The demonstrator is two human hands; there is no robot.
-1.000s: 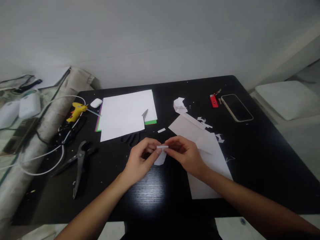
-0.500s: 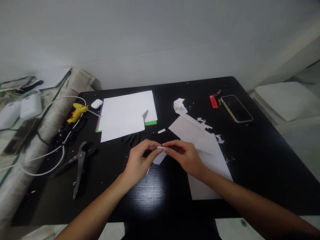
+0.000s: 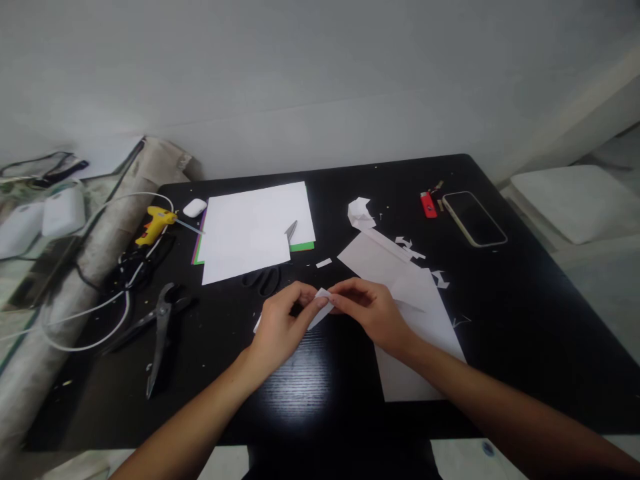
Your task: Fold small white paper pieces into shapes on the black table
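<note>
Over the middle of the black table (image 3: 525, 313), my left hand (image 3: 283, 327) and my right hand (image 3: 373, 310) both pinch a small white paper piece (image 3: 321, 308) between their fingertips. The piece is tilted, with a flap hanging down between the hands. My fingers are curled closed on it. A large white sheet (image 3: 415, 313) lies under my right wrist. Black scissors (image 3: 263, 279) lie just beyond my left hand, partly under a stack of paper.
A white sheet on coloured paper (image 3: 253, 230) lies at the back left, with a yellow glue gun (image 3: 153, 223), pliers (image 3: 159, 327), cables (image 3: 107, 313) and an earbud case (image 3: 195, 207) nearby. A crumpled paper scrap (image 3: 360, 211), a red lighter (image 3: 428, 203) and a phone (image 3: 474, 218) lie at the back right.
The paper piece has turned and tilted between my fingers, and both hands have shifted slightly while still pinching it.
</note>
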